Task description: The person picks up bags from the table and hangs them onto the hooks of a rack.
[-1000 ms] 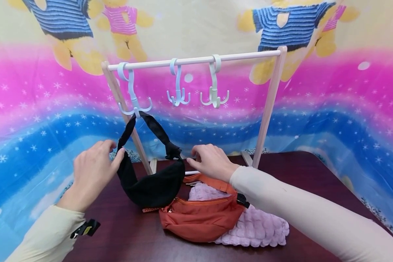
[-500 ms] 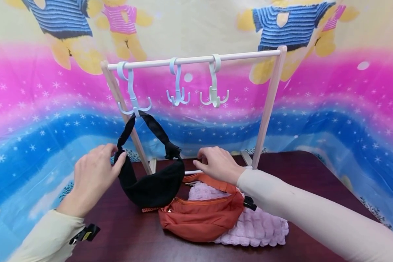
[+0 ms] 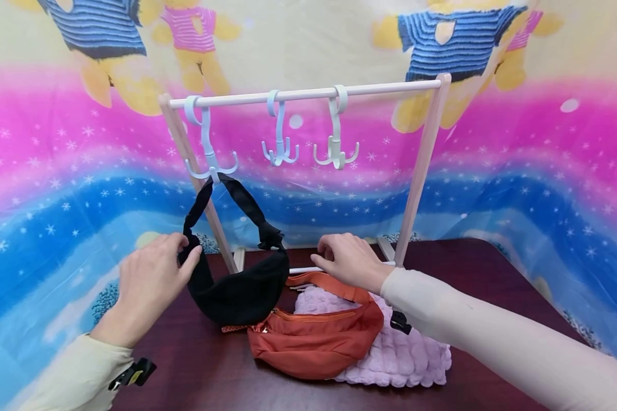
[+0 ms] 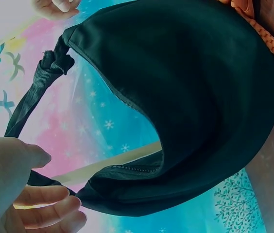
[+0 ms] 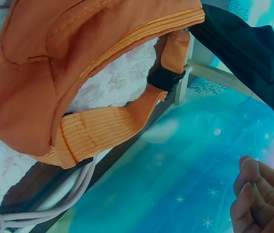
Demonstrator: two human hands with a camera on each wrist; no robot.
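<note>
A black crescent-shaped bag (image 3: pixel 244 294) hangs by its knotted strap from the lower prongs of the leftmost hook hanger (image 3: pixel 213 154). My left hand (image 3: pixel 154 279) is at the bag's left side, thumb and fingers apart and relaxed around the edge where the strap joins. In the left wrist view the strap passes by the fingers (image 4: pixel 49 206) without a visible pinch. My right hand (image 3: pixel 352 257) is to the right of the black bag, apart from it, fingers loosely bent and holding nothing. Below it, an orange waist bag (image 3: pixel 313 342) lies on the table.
The wooden rack (image 3: pixel 416 171) carries two more hook hangers, a blue one (image 3: pixel 279 137) and a pale green one (image 3: pixel 336 137). A pink quilted bag (image 3: pixel 411 357) lies partly under the orange bag on the dark table (image 3: pixel 195 371). A printed cloth hangs behind.
My right hand has drawn away from the black bag, to the right and slightly down. My left hand has shifted slightly down and right along the bag's edge. The bag stays hanging.
</note>
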